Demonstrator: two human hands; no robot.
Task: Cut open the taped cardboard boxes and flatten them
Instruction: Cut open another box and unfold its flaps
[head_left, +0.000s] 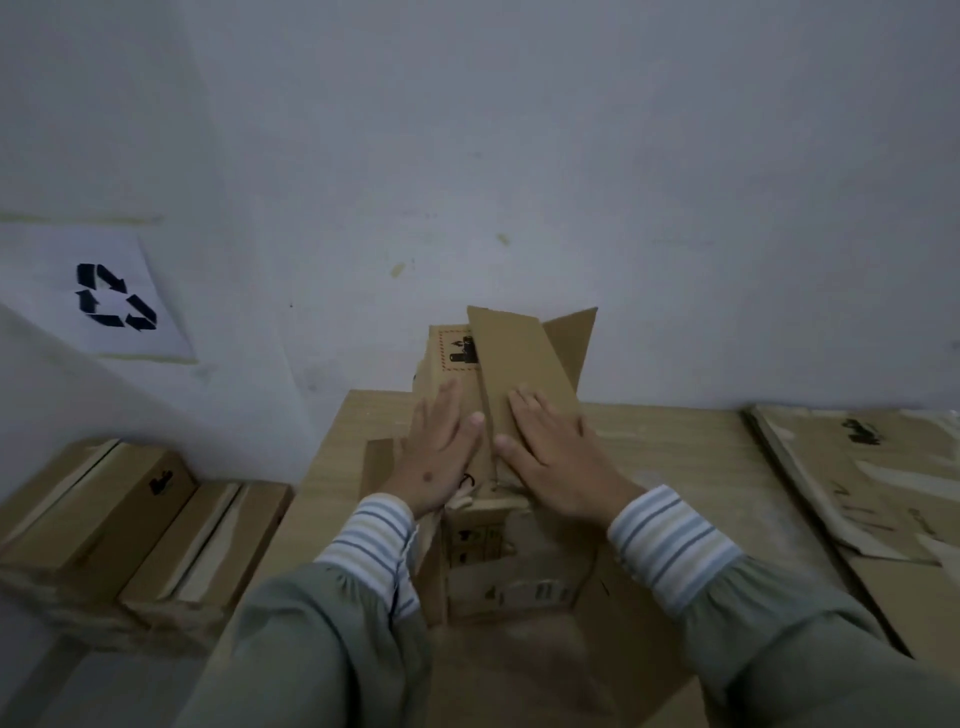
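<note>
Both palms lie flat with fingers straight, gripping nothing: the left hand (439, 449) presses the opened box (467, 364) on the table (675, 441), and the right hand (550, 452) pushes down a loose flap (524, 364). That flap could spring back or the box skid toward the wall (519, 156) if pressure falls unevenly, since it is only half collapsed. The box's long axis runs away from the person, its far end pointing at the wall. Taped boxes (130, 519) wait at the left, well apart.
</note>
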